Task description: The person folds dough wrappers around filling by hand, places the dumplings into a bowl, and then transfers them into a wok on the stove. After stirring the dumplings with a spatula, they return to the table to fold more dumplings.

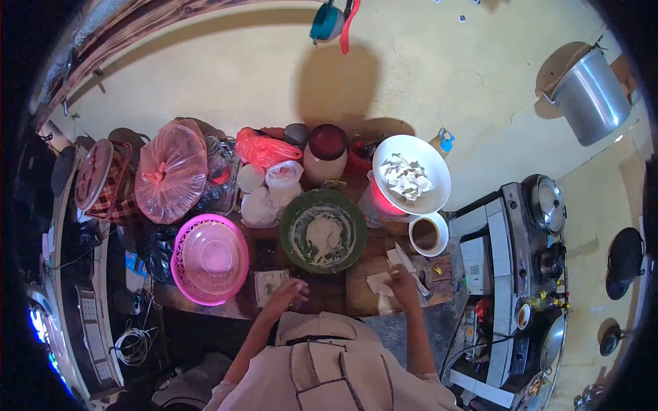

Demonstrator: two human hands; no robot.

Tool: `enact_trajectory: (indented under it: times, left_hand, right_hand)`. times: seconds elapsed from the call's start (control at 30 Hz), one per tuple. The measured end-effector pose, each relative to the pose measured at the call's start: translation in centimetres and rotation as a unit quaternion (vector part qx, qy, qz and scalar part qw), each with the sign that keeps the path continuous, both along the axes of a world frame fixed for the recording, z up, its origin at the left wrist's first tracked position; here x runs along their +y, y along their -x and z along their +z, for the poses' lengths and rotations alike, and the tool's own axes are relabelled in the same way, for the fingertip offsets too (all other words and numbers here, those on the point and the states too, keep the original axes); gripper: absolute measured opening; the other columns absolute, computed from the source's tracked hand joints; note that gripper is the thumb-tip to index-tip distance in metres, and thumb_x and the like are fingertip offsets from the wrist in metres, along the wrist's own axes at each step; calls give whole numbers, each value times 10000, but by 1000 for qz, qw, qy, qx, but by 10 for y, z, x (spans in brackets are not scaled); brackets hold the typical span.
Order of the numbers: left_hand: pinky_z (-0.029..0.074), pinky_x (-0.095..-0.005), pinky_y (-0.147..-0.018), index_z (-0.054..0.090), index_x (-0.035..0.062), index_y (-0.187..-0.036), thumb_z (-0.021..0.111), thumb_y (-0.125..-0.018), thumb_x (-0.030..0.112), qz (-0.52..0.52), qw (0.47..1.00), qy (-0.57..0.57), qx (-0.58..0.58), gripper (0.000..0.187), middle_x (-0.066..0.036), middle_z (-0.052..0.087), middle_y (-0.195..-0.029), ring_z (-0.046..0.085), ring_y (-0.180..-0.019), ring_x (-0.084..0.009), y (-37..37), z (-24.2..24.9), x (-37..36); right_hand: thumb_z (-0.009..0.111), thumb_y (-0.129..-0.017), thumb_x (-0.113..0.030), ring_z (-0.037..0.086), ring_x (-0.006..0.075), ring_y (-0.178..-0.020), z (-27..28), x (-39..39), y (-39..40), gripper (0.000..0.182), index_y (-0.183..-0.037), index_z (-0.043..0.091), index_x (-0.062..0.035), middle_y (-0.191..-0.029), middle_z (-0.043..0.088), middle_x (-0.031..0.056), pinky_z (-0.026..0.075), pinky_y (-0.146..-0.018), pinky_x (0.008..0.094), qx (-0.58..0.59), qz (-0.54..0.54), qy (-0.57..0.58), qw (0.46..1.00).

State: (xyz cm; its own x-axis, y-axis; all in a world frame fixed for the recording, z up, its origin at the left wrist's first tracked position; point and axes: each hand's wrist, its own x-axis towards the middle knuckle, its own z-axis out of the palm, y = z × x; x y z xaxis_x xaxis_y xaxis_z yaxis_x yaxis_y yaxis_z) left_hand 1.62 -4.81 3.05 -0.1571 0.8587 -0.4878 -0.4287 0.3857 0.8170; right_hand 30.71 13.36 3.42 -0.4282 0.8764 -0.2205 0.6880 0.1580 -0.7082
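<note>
My left hand (289,293) is low over the table's front edge, its fingers loosely apart and holding nothing I can see. It overlaps the corner of a small square pale container (269,282). On the other side, my right hand (403,282) is closed; what its fingers grip, if anything, is hidden. Right beside it lie a pale piece of paper (379,283) and a knife (412,268) on a wooden board (360,301). Between and beyond my hands stands a green basin (288,236) with whitish flour or batter inside.
A pink basket (177,264) with a clear bowl is at left. Behind stand a tied plastic bag (171,178), a red-lidded jar (325,161) and a white bowl (439,188) of torn pale pieces. A cup of brown liquid (442,236) sits at right, near the stove (514,212).
</note>
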Motion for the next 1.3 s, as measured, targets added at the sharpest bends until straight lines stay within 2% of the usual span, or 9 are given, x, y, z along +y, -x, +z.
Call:
enact_trajectory:
  times: [0.13, 0.23, 0.3, 0.37, 0.43, 0.53, 0.73, 0.83, 1.3]
  left_hand:
    - [453, -272, -656, 499, 36, -1018, 495, -842, 214, -80, 996, -36, 35, 250, -55, 565, -864, 565, -751, -139, -27, 14, 30]
    - [446, -261, -665, 516, 21, -1003, 522, -833, 215, -66, 985, -29, 155, 258, -57, 554, -879, 553, -743, -115, -19, 29, 37]
    - [447, -248, -656, 525, 13, -978, 534, -827, 213, 10, 971, -38, 236, 251, -59, 548, -872, 546, -733, -101, -6, 18, 35]
    - [451, -241, -640, 535, 5, -949, 539, -821, 207, 132, 945, -76, 289, 239, -58, 549, -848, 540, -723, -101, 11, -39, 29]
    - [460, -245, -628, 533, 13, -952, 536, -822, 201, 148, 968, -54, 196, 228, -52, 548, -828, 538, -727, -106, 26, -54, 35]
    - [478, -258, -615, 535, 30, -951, 530, -824, 196, 197, 979, -1, 57, 209, -43, 547, -808, 538, -744, -114, 31, -37, 49]
    - [507, -315, -615, 542, 53, -959, 528, -824, 191, 218, 975, 32, 7, 194, -39, 548, -830, 547, -780, -143, 37, -35, 59]
    - [511, -321, -616, 544, 53, -964, 530, -821, 182, 227, 973, 31, 17, 193, -45, 550, -835, 553, -781, -152, 38, -23, 59]
    - [522, -320, -617, 523, 23, -998, 530, -821, 167, 221, 969, 37, 102, 229, -65, 546, -879, 557, -809, -157, 39, -35, 64]
  right_hand:
    - [633, -691, -26, 556, 121, -773, 23, -19, 82, 321, -985, 505, -39, -799, 550, 31, 465, -673, 256, 274, 76, 172, 943]
    - [597, -742, -96, 567, 179, -787, 47, -28, 124, 212, -943, 541, -58, -865, 564, 78, 472, -671, 301, 238, 134, 148, 950]
    - [576, -749, -151, 571, 221, -798, 45, -15, 144, 182, -903, 572, -55, -900, 567, 115, 473, -671, 338, 44, 88, -6, 995]
    - [559, -746, -198, 576, 259, -786, 32, -10, 157, 187, -851, 599, -48, -904, 576, 140, 473, -671, 371, -119, 95, -159, 975]
    - [546, -734, -235, 582, 294, -751, 14, -7, 167, 219, -786, 623, -37, -875, 590, 154, 472, -669, 400, -243, 162, -307, 906]
    - [555, -695, -232, 597, 286, -712, -3, -3, 184, 226, -730, 635, -24, -777, 605, 122, 483, -645, 399, -286, 168, -249, 910]
    - [499, -695, -213, 612, 307, -751, 13, 32, 177, 228, -743, 643, -43, -783, 621, 146, 493, -598, 409, -310, 189, -135, 922]
    - [491, -690, -197, 615, 299, -728, 34, 47, 165, 214, -739, 640, -51, -769, 620, 161, 493, -587, 402, -309, 247, -169, 903]
    - [532, -681, -130, 597, 304, -623, 77, 37, 153, 100, -759, 582, -93, -652, 588, 131, 470, -534, 424, -191, 148, -293, 925]
